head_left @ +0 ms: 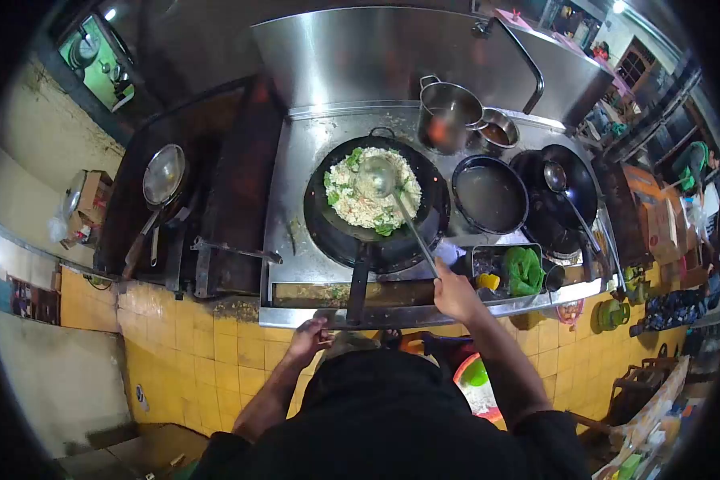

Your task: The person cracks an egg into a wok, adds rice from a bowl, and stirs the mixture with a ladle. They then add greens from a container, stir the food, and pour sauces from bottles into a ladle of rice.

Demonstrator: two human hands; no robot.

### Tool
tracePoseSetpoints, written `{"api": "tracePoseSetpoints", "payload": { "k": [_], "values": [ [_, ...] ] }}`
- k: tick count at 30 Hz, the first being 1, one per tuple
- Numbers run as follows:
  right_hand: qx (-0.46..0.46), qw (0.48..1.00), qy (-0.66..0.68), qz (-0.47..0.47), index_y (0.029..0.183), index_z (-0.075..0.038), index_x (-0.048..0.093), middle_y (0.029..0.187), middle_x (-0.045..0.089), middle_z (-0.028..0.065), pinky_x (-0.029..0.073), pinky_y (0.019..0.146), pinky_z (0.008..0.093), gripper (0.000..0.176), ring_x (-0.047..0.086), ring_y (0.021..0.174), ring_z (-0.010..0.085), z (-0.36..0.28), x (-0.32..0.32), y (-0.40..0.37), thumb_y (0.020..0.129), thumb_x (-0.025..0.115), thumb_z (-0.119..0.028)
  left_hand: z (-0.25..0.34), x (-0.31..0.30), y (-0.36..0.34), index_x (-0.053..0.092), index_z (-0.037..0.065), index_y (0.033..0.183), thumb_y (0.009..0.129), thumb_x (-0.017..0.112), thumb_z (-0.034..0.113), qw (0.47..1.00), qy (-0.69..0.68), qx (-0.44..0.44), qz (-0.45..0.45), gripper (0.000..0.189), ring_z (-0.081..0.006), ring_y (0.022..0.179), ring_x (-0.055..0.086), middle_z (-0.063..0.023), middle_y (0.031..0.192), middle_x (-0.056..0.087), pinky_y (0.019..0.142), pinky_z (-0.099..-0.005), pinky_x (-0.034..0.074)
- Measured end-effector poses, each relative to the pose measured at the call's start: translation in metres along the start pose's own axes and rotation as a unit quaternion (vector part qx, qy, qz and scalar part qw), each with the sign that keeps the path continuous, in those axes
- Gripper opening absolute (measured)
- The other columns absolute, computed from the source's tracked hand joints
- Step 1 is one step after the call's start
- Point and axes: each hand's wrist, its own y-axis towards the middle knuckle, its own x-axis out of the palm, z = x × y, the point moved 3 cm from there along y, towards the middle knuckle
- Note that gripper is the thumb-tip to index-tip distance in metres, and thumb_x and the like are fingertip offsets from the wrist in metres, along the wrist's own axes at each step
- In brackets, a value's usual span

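A black wok (316,228) sits on the steel stove, holding white rice (352,210) mixed with green leaves (385,230). My right hand (457,293) is closed around the handle of a metal ladle (412,228). The ladle's round bowl rests on the rice near the middle of the wok. Towards me points the wok's dark handle (360,284), with no hand on it. Just off the stove's front edge, left of that handle, is my left hand (306,342). Its fingers are loosely bent and apart, with nothing visible in them.
Right of the wok stand a dark round pan (490,194), a tall pot (450,112), a smaller pot (498,132) and another wok (584,172) with a ladle (564,188). A tray (488,260) holds a green plastic bag (523,272). A strainer (164,174) lies far left.
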Motion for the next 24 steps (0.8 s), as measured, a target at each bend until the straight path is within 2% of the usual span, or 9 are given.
{"api": "tracePoseSetpoints", "payload": {
  "k": [3,7,9,13,15,16,19,20,24],
  "values": [
    [0.074,0.997,0.026,0.005,0.14,0.0,0.03,0.086,0.061,0.0337,0.046,0.081,0.0556,0.056,0.06,0.083,0.0494,-0.008,0.006,-0.006,0.089,0.047,-0.014,0.021,0.013,0.011,0.053,0.013,0.111,0.097,0.051,0.033,0.999,-0.038,0.027,-0.019,0.025,-0.021,0.08,0.061,-0.0031,0.079,0.059,0.075,-0.0408,0.049],
    [0.043,0.998,-0.037,-0.016,0.141,-0.004,0.031,0.085,0.061,0.0328,0.047,0.079,0.055,0.056,0.06,0.083,0.0495,0.007,0.019,0.01,0.089,0.048,-0.015,0.043,0.052,0.019,0.054,0.011,0.113,0.098,0.045,0.038,0.995,-0.058,0.022,-0.084,0.032,-0.0185,0.08,0.058,-0.0031,0.085,0.06,0.074,-0.0357,0.049],
    [0.048,0.996,-0.074,-0.009,0.141,-0.004,0.031,0.084,0.062,0.0317,0.047,0.078,0.0556,0.056,0.06,0.081,0.0494,-0.006,0.011,0.006,0.089,0.048,-0.016,0.038,0.055,0.038,0.053,0.009,0.114,0.099,0.045,0.037,0.974,-0.122,-0.025,-0.188,0.033,-0.0228,0.084,0.064,-0.0108,0.099,0.064,0.077,-0.0394,0.052],
    [0.079,0.994,-0.047,0.065,0.141,-0.003,0.029,0.085,0.062,0.0309,0.046,0.076,0.055,0.058,0.061,0.082,0.0473,-0.004,0.034,0.029,0.088,0.05,-0.014,0.042,0.094,0.045,0.053,0.01,0.111,0.098,0.048,0.038,0.977,-0.103,-0.097,-0.16,0.032,-0.0226,0.083,0.065,-0.0103,0.095,0.065,0.075,-0.0391,0.054],
    [-0.031,0.996,-0.024,0.083,0.142,-0.003,0.027,0.088,0.062,0.0316,0.045,0.077,0.0549,0.06,0.06,0.085,0.0485,-0.003,0.045,0.05,0.088,0.049,-0.014,0.049,0.116,0.04,0.058,0.009,0.108,0.095,0.052,0.037,0.967,-0.097,-0.135,-0.192,0.031,-0.0233,0.081,0.064,-0.0082,0.089,0.063,0.08,-0.0415,0.054],
    [0.062,0.997,-0.038,0.006,0.143,-0.004,0.026,0.09,0.062,0.032,0.046,0.079,0.0548,0.062,0.059,0.085,0.0498,-0.008,0.035,0.043,0.086,0.05,-0.014,0.05,0.124,0.041,0.058,0.01,0.107,0.094,0.056,0.033,0.967,-0.128,-0.138,-0.174,0.027,-0.0211,0.074,0.063,-0.0079,0.09,0.064,0.071,-0.0385,0.055],
    [0.065,0.988,-0.123,-0.065,0.144,-0.006,0.025,0.089,0.062,0.0314,0.047,0.08,0.0549,0.066,0.06,0.084,0.0501,-0.013,0.015,0.004,0.083,0.049,-0.011,0.046,0.119,0.061,0.058,0.011,0.108,0.092,0.058,0.03,0.952,-0.141,-0.16,-0.22,0.024,-0.0167,0.066,0.059,-0.0041,0.085,0.062,0.061,-0.0333,0.052],
    [0.095,0.978,-0.159,-0.091,0.145,-0.008,0.023,0.088,0.063,0.0307,0.048,0.078,0.0551,0.071,0.062,0.084,0.047,-0.045,-0.014,-0.017,0.08,0.05,-0.008,0.057,0.125,0.049,0.059,0.012,0.101,0.091,0.06,0.026,0.964,-0.135,-0.142,-0.182,0.017,-0.0131,0.059,0.054,-0.0003,0.078,0.059,0.054,-0.0302,0.047],
    [0.067,0.963,-0.257,-0.045,0.144,-0.012,0.028,0.086,0.064,0.0283,0.051,0.072,0.0531,0.068,0.064,0.08,0.0439,-0.01,-0.035,-0.046,0.079,0.049,-0.007,0.045,0.115,0.05,0.056,0.012,0.095,0.091,0.059,0.024,0.955,-0.121,-0.144,-0.23,0.014,-0.0126,0.058,0.053,0.0005,0.075,0.057,0.053,-0.0289,0.046]
  ]
}}
